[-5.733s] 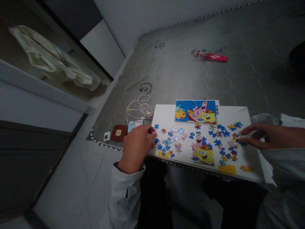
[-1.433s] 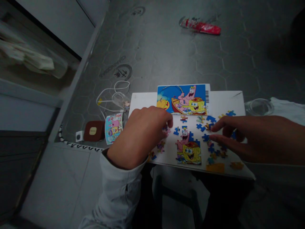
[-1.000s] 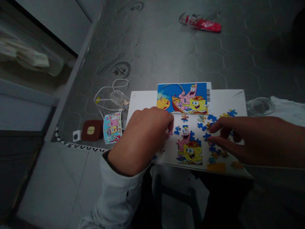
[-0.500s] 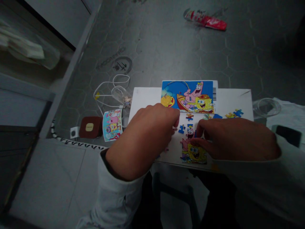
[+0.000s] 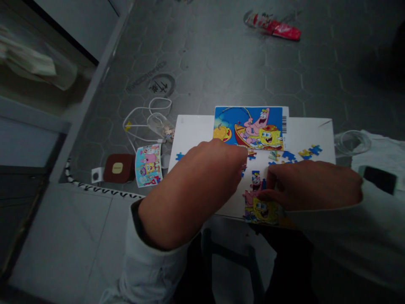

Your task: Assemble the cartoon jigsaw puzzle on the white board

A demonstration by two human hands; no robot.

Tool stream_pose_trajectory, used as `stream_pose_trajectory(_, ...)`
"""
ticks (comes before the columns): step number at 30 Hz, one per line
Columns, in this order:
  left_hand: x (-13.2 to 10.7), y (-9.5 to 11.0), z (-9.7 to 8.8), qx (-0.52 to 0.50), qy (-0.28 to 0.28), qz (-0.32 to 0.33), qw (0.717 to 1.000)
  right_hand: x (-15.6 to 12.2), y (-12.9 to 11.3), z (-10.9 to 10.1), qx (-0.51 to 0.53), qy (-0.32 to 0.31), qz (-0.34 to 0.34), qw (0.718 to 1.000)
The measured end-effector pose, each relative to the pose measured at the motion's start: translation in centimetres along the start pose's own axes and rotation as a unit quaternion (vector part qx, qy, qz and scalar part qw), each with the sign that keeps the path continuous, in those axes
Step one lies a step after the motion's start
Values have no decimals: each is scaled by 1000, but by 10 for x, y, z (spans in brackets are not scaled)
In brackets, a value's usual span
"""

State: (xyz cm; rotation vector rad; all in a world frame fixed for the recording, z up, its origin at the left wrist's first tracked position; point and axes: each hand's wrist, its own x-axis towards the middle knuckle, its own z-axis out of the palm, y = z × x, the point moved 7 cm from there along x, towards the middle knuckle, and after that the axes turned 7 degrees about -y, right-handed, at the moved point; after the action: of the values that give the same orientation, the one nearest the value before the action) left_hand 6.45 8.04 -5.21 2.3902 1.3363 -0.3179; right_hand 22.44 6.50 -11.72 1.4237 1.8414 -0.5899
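Note:
A joined section of jigsaw puzzle [image 5: 262,210] with a yellow cartoon face and a pink figure lies at the near edge of a white box-like surface [image 5: 196,126]. My right hand [image 5: 311,184] is closed at its right side, thumb and forefinger pinching a blue puzzle piece [image 5: 264,184] against it. To the left, my left hand [image 5: 202,183] is curled, its fingertips pointing down beside a loose piece; they are mostly hidden, and I cannot make out what they hold. The picture card [image 5: 249,124] with the same characters lies just beyond both hands.
Several loose pieces [image 5: 288,156] lie beyond my right hand, and one blue piece [image 5: 179,156] at the left. Left of the surface are a second picture card [image 5: 148,165], a brown box [image 5: 118,167] and a white cable [image 5: 136,110]. A red wrapper [image 5: 284,31] lies on the floor.
The joined section has shifted slightly right and toward me, still under my right fingers. My left hand has moved right, closer to it, now covering part of a loose blue piece.

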Motion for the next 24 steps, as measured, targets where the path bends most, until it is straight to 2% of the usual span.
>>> stream_pose_trajectory(3, 7, -2, 11, -6, -44, 35, 998, -1, -4, -3, 4, -8, 8, 1000)
stream_pose_trajectory(5, 11, 0, 20, -5, -80, 86, 993, -2, -7, -5, 2, -8, 13, 1000)
stream_pose_trajectory(8, 12, 3, 26, -4, -103, 117, 988, -4, -10, -8, -5, -12, 15, 1000)
stream_pose_trajectory(12, 13, 8, 26, -29, -135, 70, 988, -7, -11, -10, -5, -16, 11, 1000)
stream_pose_trajectory(16, 14, 8, 24, -22, -135, 24, 990, -7, -13, -11, 0, -14, 3, 1000)
stream_pose_trajectory(22, 13, 12, 27, 25, -152, 38, 987, -6, -13, -12, 5, 20, -7, 1000)
stream_pose_trajectory(24, 12, 15, 25, 38, -146, 23, 988, -6, -13, -11, 7, 24, -8, 1000)
